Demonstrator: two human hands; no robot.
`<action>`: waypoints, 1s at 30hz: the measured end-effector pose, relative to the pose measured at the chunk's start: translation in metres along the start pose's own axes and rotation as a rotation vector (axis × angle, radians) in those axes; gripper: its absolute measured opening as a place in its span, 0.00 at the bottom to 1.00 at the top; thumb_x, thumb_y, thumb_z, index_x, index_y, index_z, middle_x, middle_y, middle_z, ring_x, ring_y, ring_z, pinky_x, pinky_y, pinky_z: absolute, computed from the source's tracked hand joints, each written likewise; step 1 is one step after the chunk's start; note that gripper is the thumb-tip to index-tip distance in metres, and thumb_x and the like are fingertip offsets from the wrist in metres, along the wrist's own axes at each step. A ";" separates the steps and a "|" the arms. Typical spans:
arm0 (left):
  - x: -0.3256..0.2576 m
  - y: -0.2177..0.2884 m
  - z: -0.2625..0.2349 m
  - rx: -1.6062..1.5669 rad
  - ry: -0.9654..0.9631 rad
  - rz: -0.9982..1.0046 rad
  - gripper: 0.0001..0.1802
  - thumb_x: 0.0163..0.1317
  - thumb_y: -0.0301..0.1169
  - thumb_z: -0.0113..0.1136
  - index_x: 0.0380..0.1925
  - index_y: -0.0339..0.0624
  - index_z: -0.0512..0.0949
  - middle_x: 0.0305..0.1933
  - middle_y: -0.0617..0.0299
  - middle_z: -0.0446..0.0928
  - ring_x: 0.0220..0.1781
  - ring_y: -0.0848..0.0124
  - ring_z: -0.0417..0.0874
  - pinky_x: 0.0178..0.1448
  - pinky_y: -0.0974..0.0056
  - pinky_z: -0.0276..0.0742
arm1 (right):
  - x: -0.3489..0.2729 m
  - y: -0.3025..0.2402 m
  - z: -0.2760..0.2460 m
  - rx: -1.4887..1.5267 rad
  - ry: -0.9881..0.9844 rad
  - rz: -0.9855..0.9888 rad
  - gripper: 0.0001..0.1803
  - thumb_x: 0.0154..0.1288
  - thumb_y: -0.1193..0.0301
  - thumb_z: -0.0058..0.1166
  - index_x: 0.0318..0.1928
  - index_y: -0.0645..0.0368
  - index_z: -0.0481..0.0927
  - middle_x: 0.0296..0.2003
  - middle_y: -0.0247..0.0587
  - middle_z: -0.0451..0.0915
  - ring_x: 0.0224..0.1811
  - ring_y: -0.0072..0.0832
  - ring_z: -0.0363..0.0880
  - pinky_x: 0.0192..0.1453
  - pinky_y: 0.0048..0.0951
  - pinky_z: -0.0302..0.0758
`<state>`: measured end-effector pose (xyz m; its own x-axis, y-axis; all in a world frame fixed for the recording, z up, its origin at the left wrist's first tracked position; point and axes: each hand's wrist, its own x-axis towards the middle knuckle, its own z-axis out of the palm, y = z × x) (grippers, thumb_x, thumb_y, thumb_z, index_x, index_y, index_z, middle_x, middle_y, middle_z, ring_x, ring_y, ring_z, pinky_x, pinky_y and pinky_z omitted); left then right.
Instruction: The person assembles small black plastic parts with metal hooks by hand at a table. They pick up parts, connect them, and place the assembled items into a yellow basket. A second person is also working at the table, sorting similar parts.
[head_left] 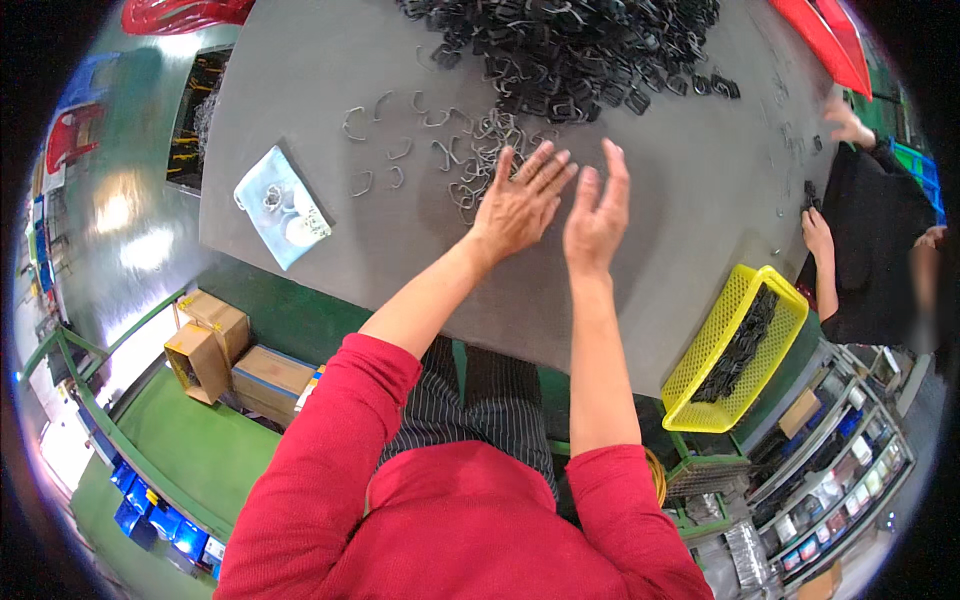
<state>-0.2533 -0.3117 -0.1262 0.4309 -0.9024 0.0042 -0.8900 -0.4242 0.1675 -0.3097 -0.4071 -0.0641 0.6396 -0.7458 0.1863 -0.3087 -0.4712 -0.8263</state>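
From here, the left hand [512, 212] and right hand [594, 228] look uncurled, gripping nothing visible. Thin, silvery, bent-wire hooks [484, 158] lie inward from the grey tabletop's [400, 250] near edge: probably light, stiff, tangle-prone, best pinched at the bend.

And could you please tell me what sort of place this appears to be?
Probably a factory or workshop: bent metal pieces lie near a large heap of small black parts on a gray table, a yellow basket holds more dark pieces, and another person is at the table's edge.
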 end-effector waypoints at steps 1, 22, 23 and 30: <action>0.002 -0.012 -0.003 0.005 0.036 -0.044 0.30 0.64 0.43 0.44 0.67 0.55 0.58 0.72 0.69 0.54 0.76 0.67 0.44 0.72 0.39 0.22 | -0.003 0.001 -0.006 -0.057 0.014 0.003 0.20 0.67 0.69 0.46 0.59 0.59 0.68 0.59 0.50 0.69 0.65 0.44 0.64 0.65 0.38 0.63; -0.127 -0.343 -0.183 -0.282 0.580 -0.527 0.18 0.70 0.33 0.40 0.54 0.39 0.73 0.56 0.52 0.73 0.61 0.62 0.72 0.64 0.64 0.64 | -0.123 -0.195 0.270 -0.308 -0.617 -0.085 0.51 0.39 0.61 0.71 0.65 0.56 0.57 0.52 0.50 0.67 0.60 0.44 0.61 0.62 0.49 0.55; -0.134 -0.347 -0.181 -0.287 0.579 -0.559 0.18 0.70 0.33 0.40 0.54 0.39 0.73 0.56 0.53 0.73 0.60 0.62 0.72 0.64 0.63 0.64 | -0.119 -0.196 0.276 -0.236 -0.621 0.035 0.48 0.40 0.63 0.71 0.63 0.55 0.60 0.50 0.49 0.69 0.58 0.44 0.64 0.61 0.47 0.57; -0.151 -0.314 -0.144 -0.387 0.522 -0.663 0.17 0.69 0.31 0.42 0.54 0.38 0.72 0.56 0.52 0.73 0.62 0.57 0.69 0.65 0.60 0.62 | -0.098 -0.138 0.174 0.158 -0.592 0.434 0.30 0.40 0.68 0.71 0.48 0.57 0.76 0.40 0.44 0.76 0.48 0.37 0.75 0.54 0.35 0.72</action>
<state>-0.0172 -0.0308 -0.0375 0.9301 -0.2959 0.2177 -0.3663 -0.7015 0.6114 -0.2070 -0.1870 -0.0610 0.7690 -0.4504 -0.4537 -0.5431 -0.0857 -0.8353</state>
